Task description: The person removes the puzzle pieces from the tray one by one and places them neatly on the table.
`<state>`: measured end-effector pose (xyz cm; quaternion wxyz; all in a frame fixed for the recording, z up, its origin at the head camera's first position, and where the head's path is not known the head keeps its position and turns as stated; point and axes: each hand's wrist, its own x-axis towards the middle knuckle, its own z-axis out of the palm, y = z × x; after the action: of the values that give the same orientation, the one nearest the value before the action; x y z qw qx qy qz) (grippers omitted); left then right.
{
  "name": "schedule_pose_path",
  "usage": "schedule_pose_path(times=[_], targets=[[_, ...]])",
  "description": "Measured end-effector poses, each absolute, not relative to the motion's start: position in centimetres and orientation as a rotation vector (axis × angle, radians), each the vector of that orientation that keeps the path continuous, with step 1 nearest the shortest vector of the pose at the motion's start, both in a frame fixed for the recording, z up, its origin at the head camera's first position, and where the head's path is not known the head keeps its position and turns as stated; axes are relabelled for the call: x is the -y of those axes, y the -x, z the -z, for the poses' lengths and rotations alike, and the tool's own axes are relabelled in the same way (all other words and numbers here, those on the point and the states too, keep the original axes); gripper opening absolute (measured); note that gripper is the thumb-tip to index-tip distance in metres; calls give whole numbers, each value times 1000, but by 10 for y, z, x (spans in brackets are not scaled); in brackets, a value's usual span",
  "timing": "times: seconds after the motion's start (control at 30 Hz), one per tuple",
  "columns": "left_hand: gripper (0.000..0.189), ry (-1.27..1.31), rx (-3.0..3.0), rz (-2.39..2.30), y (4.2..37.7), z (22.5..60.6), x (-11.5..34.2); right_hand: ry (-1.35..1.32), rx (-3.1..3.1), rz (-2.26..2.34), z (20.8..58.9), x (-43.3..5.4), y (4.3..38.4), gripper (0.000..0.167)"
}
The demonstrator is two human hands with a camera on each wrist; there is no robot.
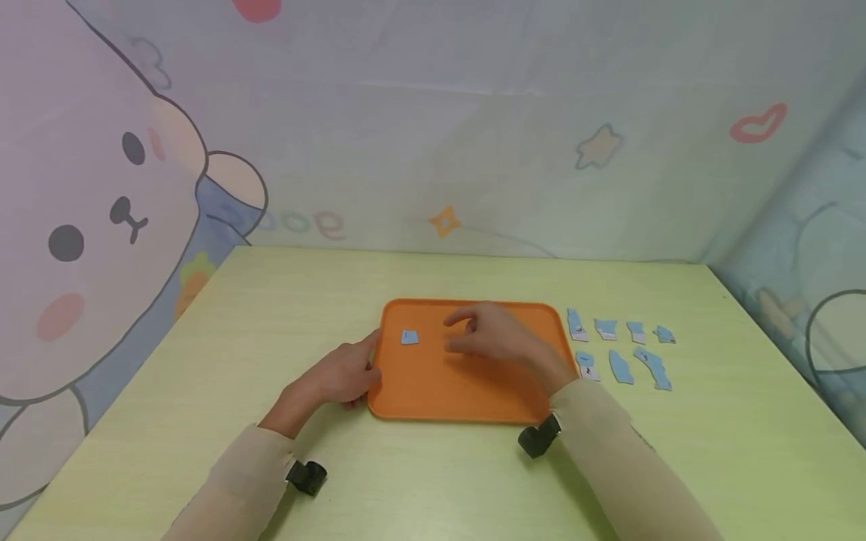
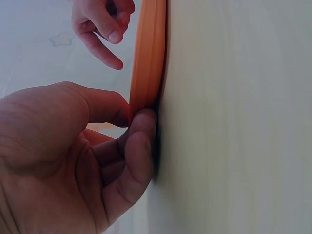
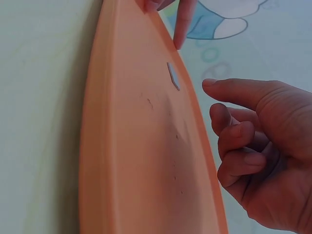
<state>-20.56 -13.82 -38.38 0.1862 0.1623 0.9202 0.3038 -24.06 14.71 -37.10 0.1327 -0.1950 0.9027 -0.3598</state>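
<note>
An orange tray (image 1: 433, 391) lies on the table, with one small light-blue puzzle piece (image 1: 410, 337) near its upper left corner. My left hand (image 1: 345, 372) holds the tray's left rim. In the left wrist view, its thumb and fingers pinch the edge of the tray (image 2: 147, 63). My right hand (image 1: 494, 334) hovers over the middle of the tray, its fingers loosely bent and nothing between them. The right wrist view shows this hand (image 3: 273, 146) apart from the tray surface, with the flat piece (image 3: 173, 77) lying farther along.
Right of the tray, several irregular blue-and-white pieces lie in two rough rows, among them a long curved one (image 1: 653, 368) and a narrow one (image 1: 620, 367). The pale yellow-green table (image 1: 419, 481) ends at a printed cloth backdrop (image 1: 473, 150). Each wrist carries a small black camera (image 1: 307, 478).
</note>
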Motion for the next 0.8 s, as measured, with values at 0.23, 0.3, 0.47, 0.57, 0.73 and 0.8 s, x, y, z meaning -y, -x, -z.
schedule_pose_path(times=[0.23, 0.3, 0.47, 0.57, 0.73, 0.8], targets=[[76, -455, -2590, -867, 204, 383, 139, 583, -2602, 997, 372, -134, 252, 45], [76, -448, -2590, -869, 204, 383, 139, 582, -2597, 981, 371, -130, 255, 45], [77, -436, -2594, -867, 204, 382, 138, 582, -2618, 904, 371, -123, 262, 44], [77, -432, -2592, -867, 204, 382, 138, 591, -2615, 882, 373, -120, 266, 42], [76, -434, -2584, -863, 205, 383, 138, 613, -2608, 882, 377, -116, 272, 40], [76, -436, -2581, -863, 205, 383, 138, 615, -2603, 887, 377, -113, 273, 40]])
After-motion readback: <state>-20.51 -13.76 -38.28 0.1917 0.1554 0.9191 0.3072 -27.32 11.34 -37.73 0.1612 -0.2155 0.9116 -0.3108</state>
